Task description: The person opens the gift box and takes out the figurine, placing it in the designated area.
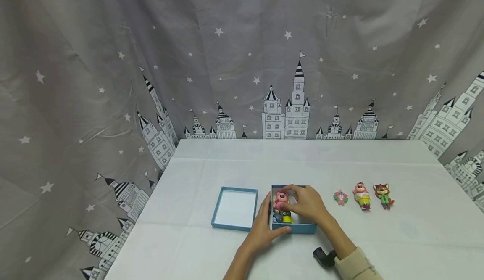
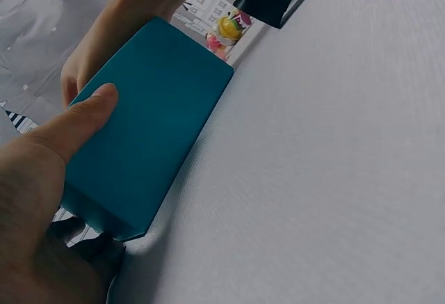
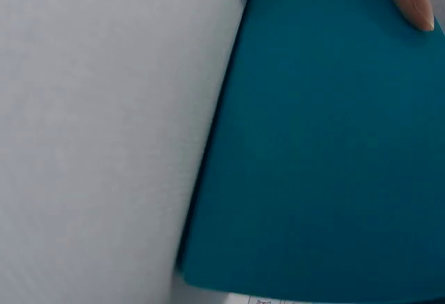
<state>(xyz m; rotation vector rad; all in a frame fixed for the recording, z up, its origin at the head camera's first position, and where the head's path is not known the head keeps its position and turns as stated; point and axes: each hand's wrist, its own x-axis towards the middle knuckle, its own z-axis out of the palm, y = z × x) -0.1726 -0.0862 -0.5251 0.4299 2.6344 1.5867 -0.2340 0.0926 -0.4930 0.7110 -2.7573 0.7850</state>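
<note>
A blue open box [image 1: 304,228] stands on the white table. My left hand [image 1: 262,228] grips its near left corner, thumb on the front wall and fingers along the left side. In the left wrist view that thumb [image 2: 87,117] lies flat on the blue wall. Inside the box, a pink bear figurine [image 1: 280,199] lies above a yellow figurine [image 1: 287,217] and a dark blue-grey figurine [image 1: 277,217]. My right hand [image 1: 308,204] reaches in over the right side and pinches the pink bear between thumb and fingers. The right wrist view shows mostly the box's outer wall [image 3: 313,144].
Left of the box lies a shallow blue-rimmed lid [image 1: 234,208], white side up. To the right are a small pink figurine with green sides [image 1: 340,197], a pink figurine in yellow [image 1: 361,196] and a fox figurine [image 1: 383,196]. A black device [image 1: 324,257] sits by my right wrist.
</note>
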